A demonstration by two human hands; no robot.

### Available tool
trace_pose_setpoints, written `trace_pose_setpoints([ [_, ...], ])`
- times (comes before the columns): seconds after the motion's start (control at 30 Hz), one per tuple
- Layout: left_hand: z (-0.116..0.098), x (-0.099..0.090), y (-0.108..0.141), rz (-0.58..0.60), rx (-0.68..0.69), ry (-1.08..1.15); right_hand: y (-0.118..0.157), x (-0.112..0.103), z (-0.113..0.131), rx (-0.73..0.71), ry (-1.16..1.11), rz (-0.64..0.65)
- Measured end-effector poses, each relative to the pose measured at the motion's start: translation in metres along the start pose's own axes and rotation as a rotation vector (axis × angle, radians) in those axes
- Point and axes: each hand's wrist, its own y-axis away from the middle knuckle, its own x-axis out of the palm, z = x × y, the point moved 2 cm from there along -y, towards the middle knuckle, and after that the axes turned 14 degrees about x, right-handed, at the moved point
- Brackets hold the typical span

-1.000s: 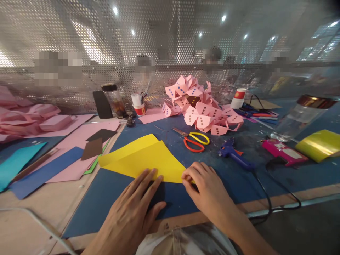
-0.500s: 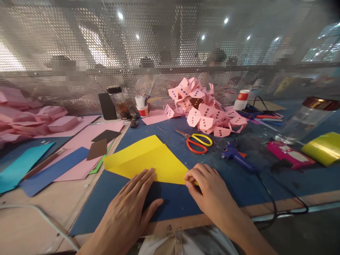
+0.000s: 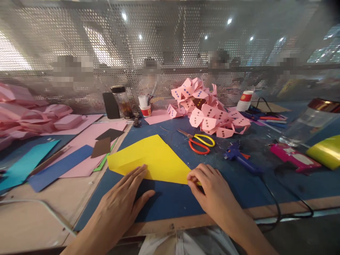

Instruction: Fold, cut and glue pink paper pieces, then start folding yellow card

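Note:
A folded sheet of yellow paper (image 3: 154, 156) lies on the blue mat (image 3: 170, 202) in front of me. My left hand (image 3: 123, 200) rests flat, its fingertips on the paper's lower edge left of the middle and its thumb spread out over the mat. At the paper's right corner, my right hand (image 3: 205, 184) pinches the tip between thumb and fingers. Just beyond the paper are scissors (image 3: 198, 142) with one red and one yellow handle. A blue glue gun (image 3: 241, 158) lies to the right of them.
Pink folded pieces (image 3: 209, 109) are heaped at the back, with more pink paper (image 3: 34, 117) at left. Paper cups (image 3: 244, 101), a jar (image 3: 123, 102), a clear bottle (image 3: 305, 122) and a magenta tool (image 3: 293, 157) stand or lie around. A perforated metal screen (image 3: 170, 42) rises behind.
My left hand has slid left along the paper's lower edge. My right hand keeps its pinch at the right corner. The whole view has shifted slightly.

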Motion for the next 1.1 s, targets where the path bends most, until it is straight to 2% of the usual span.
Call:
trace_pose_setpoints([
  [0.37,-0.001,-0.001,0.003,0.025,-0.006,-0.007,0.0,0.001,-0.001,-0.012,-0.001,-0.017],
  [0.57,0.007,-0.005,0.011,0.115,0.011,-0.003,0.0,0.002,-0.002,-0.026,0.001,-0.023],
  [0.73,0.01,-0.008,0.015,0.038,-0.046,-0.011,0.0,0.002,-0.002,-0.021,0.008,-0.017],
  [1.1,0.012,-0.007,0.021,0.124,-0.075,-0.055,0.0,0.002,-0.002,-0.016,0.008,-0.013],
])
